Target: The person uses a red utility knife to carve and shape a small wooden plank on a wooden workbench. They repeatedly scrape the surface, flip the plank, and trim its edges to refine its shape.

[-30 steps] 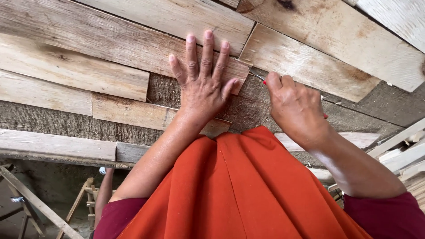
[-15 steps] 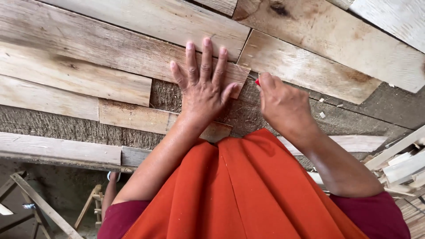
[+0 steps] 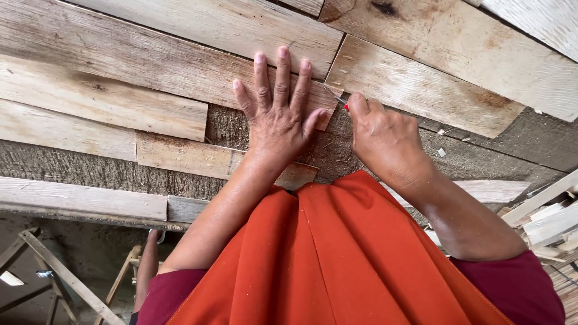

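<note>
My left hand (image 3: 278, 117) lies flat with fingers spread on the end of a long pale wood strip (image 3: 138, 60). My right hand (image 3: 384, 137) is closed around a thin tool with a red handle and metal tip (image 3: 338, 100), whose point touches the strip's end beside my left thumb. Rough grey-brown bark (image 3: 343, 153) shows under both hands. An orange cloth (image 3: 337, 259) covers my lap below the wrists.
Several pale wood strips lie side by side across the surface, such as one on the upper right (image 3: 421, 90) and one on the left (image 3: 102, 108). A stack of cut slats (image 3: 551, 216) sits at the right edge. Wooden frame legs (image 3: 54, 271) stand lower left.
My right hand has moved left toward the left hand, bringing the tool tip to the strip's end. The left hand stays flat on the wood.
</note>
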